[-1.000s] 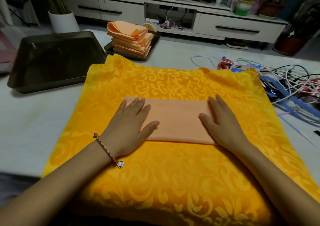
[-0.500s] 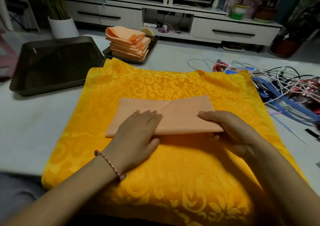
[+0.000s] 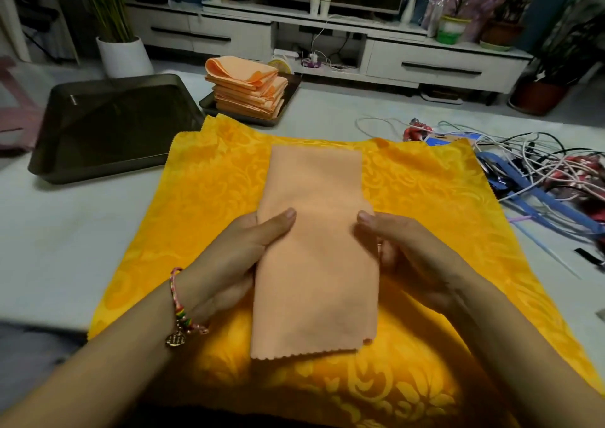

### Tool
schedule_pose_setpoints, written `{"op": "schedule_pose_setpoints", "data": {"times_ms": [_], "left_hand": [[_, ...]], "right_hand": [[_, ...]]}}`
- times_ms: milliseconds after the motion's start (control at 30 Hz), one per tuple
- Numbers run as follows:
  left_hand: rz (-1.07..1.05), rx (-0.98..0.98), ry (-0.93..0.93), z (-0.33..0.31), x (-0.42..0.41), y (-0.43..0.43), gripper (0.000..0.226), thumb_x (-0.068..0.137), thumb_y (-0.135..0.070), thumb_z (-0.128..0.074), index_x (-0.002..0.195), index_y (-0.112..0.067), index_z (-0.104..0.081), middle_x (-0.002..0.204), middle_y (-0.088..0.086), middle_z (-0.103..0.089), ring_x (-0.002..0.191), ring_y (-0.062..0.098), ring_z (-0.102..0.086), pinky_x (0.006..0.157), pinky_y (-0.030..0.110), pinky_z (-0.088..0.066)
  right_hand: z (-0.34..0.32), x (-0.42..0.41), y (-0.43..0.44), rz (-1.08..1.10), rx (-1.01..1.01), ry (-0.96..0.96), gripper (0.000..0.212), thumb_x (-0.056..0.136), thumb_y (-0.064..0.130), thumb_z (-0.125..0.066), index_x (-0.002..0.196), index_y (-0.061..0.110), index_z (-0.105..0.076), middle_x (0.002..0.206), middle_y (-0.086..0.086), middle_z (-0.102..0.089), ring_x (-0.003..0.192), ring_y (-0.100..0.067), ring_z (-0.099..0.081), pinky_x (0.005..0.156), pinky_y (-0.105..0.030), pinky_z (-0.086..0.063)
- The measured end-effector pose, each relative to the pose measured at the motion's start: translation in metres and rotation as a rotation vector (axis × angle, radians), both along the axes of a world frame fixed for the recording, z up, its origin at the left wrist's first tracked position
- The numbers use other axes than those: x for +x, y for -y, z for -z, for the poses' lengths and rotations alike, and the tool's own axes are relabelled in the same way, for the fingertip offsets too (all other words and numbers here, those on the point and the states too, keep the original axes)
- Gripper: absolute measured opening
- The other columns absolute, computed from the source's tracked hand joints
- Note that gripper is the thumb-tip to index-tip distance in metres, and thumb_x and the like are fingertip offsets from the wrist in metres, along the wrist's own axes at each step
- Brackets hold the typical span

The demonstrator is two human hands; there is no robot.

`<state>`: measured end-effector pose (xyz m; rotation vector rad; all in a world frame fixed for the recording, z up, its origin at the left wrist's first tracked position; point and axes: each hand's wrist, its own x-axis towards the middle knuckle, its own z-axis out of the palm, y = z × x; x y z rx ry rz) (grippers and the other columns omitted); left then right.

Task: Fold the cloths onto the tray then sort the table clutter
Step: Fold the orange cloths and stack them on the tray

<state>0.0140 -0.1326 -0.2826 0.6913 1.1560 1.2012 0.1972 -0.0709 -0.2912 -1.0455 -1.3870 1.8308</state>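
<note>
A folded peach cloth is held lengthwise above the yellow patterned cloth spread on the table. My left hand grips its left edge, thumb on top and fingers underneath. My right hand grips the right edge the same way. At the back, a small dark tray carries a stack of folded peach cloths. A larger empty dark tray sits at the left.
A tangle of white, black and blue cables with red items lies at the right of the table. A white plant pot and a low TV cabinet stand beyond the table's far edge.
Both hands went from pressing flat on the peach cloth to gripping its edges. The cloth has been lifted and turned from crosswise to lengthwise.
</note>
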Motion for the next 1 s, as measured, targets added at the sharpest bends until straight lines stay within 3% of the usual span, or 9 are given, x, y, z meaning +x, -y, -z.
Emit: {"op": "schedule_pose_setpoints", "data": {"times_ms": [133,300,467,567,633,700,833,900,1000], "left_hand": [[0.076,-0.197,0.237,0.006,-0.005,-0.005,0.027,0.096,-0.012,-0.036,0.106,-0.001,-0.057,0.09,0.015,-0.072,0.072,0.021,-0.07,0.063,0.033,-0.057],[0.125,-0.242,0.097,0.011,-0.01,-0.005,0.024,0.097,-0.005,-0.033,0.103,0.0,-0.055,0.083,0.016,-0.071,0.066,0.022,-0.07,0.054,0.034,-0.058],[0.139,-0.134,0.013,0.011,-0.015,-0.004,0.023,0.097,-0.007,-0.04,0.107,-0.013,-0.06,0.093,0.011,-0.072,0.072,0.018,-0.069,0.062,0.031,-0.057],[0.1,-0.086,0.06,0.008,-0.014,-0.005,0.024,0.094,0.0,-0.041,0.099,-0.011,-0.062,0.087,0.01,-0.072,0.07,0.017,-0.068,0.066,0.029,-0.056],[0.075,-0.084,0.077,0.006,-0.013,-0.006,0.033,0.092,0.009,-0.035,0.085,-0.007,-0.063,0.071,0.011,-0.07,0.057,0.013,-0.066,0.051,0.022,-0.056],[0.019,-0.085,0.052,0.007,-0.014,-0.006,0.038,0.088,0.012,-0.028,0.072,-0.004,-0.059,0.061,0.01,-0.061,0.045,0.013,-0.058,0.04,0.016,-0.046],[0.004,-0.114,0.148,0.013,-0.019,-0.008,0.031,0.091,-0.017,-0.035,0.095,-0.001,-0.062,0.086,0.019,-0.059,0.075,0.028,-0.055,0.067,0.034,-0.045],[0.105,-0.143,0.144,0.013,-0.02,-0.006,0.038,0.09,-0.036,-0.047,0.091,-0.005,-0.069,0.088,0.017,-0.066,0.078,0.027,-0.061,0.069,0.035,-0.05],[0.29,-0.168,0.047,0.009,-0.014,0.002,0.028,0.071,-0.025,-0.07,0.093,-0.008,-0.069,0.084,0.01,-0.07,0.071,0.018,-0.067,0.063,0.03,-0.057]], "right_hand": [[0.008,-0.001,0.001,0.055,-0.121,0.112,0.02,0.088,0.023,-0.06,0.095,0.006,-0.067,0.078,-0.007,-0.072,0.065,-0.016,-0.067,0.058,-0.022,-0.053],[0.006,0.003,0.002,-0.047,-0.058,0.239,0.013,0.09,0.02,-0.058,0.096,0.012,-0.067,0.081,-0.002,-0.074,0.069,-0.015,-0.069,0.063,-0.024,-0.054],[-0.001,0.012,0.001,-0.117,0.047,0.12,0.03,0.089,0.014,-0.053,0.117,0.023,-0.059,0.104,-0.005,-0.072,0.088,-0.021,-0.07,0.075,-0.031,-0.057],[-0.007,0.013,0.004,-0.13,0.048,0.0,0.028,0.08,0.01,-0.055,0.106,0.016,-0.065,0.096,-0.008,-0.072,0.081,-0.02,-0.07,0.069,-0.028,-0.058],[-0.007,0.011,0.005,-0.113,0.068,-0.001,0.017,0.084,0.003,-0.054,0.088,0.01,-0.068,0.08,-0.006,-0.073,0.067,-0.014,-0.069,0.057,-0.021,-0.054],[-0.002,0.01,0.004,-0.089,0.066,0.032,0.034,0.09,-0.003,-0.047,0.067,0.013,-0.066,0.065,-0.004,-0.067,0.052,-0.011,-0.062,0.046,-0.017,-0.047],[0.009,0.007,0.0,-0.066,0.092,0.103,0.051,0.087,-0.015,-0.035,0.049,0.015,-0.052,0.059,-0.007,-0.057,0.05,-0.014,-0.055,0.043,-0.017,-0.041],[0.011,0.006,-0.001,-0.008,0.148,0.123,0.053,0.085,-0.018,-0.032,0.048,0.016,-0.048,0.055,-0.004,-0.053,0.049,-0.013,-0.05,0.043,-0.016,-0.036],[0.012,0.003,-0.001,0.085,0.213,0.122,0.057,0.086,-0.015,-0.033,0.046,0.022,-0.051,0.06,-0.009,-0.048,0.053,-0.018,-0.042,0.045,-0.02,-0.029]]}}
